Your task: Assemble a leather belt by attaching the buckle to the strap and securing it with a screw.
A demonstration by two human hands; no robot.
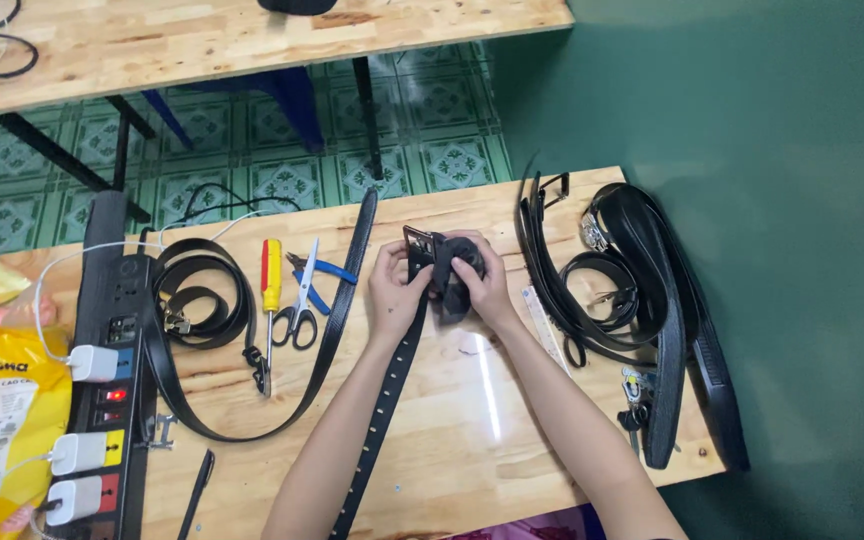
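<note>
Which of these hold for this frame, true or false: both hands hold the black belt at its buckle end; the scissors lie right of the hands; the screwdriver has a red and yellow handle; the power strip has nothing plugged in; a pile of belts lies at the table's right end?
1. Both the left hand and right hand hold the black belt at its buckle end: true.
2. The scissors lie right of the hands: false, they lie to the left.
3. The screwdriver has a red and yellow handle: true.
4. The power strip has nothing plugged in: false, white chargers sit in it.
5. A pile of belts lies at the table's right end: true.
</note>
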